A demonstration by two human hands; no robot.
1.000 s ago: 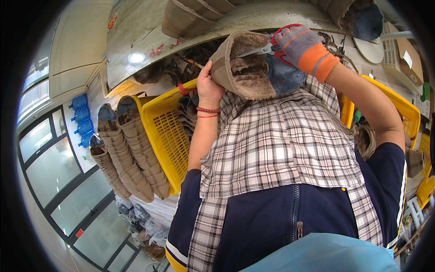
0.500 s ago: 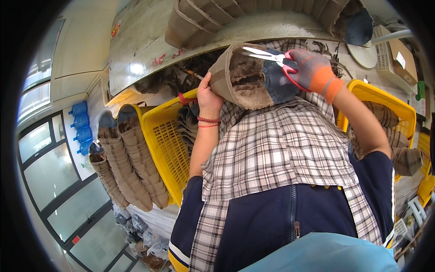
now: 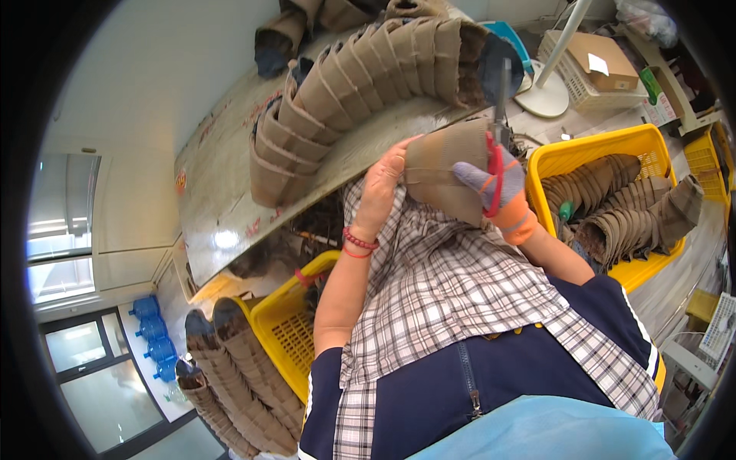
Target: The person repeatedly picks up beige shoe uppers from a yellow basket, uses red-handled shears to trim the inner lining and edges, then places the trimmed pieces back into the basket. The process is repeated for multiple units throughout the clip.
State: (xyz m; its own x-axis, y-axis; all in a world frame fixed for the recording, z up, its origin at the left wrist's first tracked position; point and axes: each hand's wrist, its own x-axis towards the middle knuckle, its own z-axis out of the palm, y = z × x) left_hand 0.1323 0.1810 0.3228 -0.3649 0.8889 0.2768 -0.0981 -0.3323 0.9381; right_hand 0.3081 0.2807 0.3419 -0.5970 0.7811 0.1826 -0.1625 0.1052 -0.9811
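A brown ribbed fabric tube (image 3: 443, 170) is upright over my lap at the table's edge. My bare left hand (image 3: 380, 188) is closed on its left side, fingers partly hidden behind it. In my right hand (image 3: 507, 201), in a grey and orange glove, are red-handled scissors (image 3: 494, 178), with the blurred blades pointing up past the tube's right side. The gloved fingers also touch the tube. Its fleecy inside, dark at one part earlier, is turned out of sight now. Ahead, a long curved stack of nested brown tubes (image 3: 368, 80) lies on the table (image 3: 218, 176).
To the right stands a yellow basket (image 3: 602, 142) with rows of similar tubes; another yellow basket (image 3: 285, 326) is at my left. Stacked tubes (image 3: 253, 360) lie beyond it. A white pole on a round base (image 3: 546, 98) and a cardboard box (image 3: 602, 61) stand far right.
The tube has turned so its ribbed outside shows instead of the fleecy opening. The scissors have swung from pointing left to pointing up. My view has shifted, showing more of the table.
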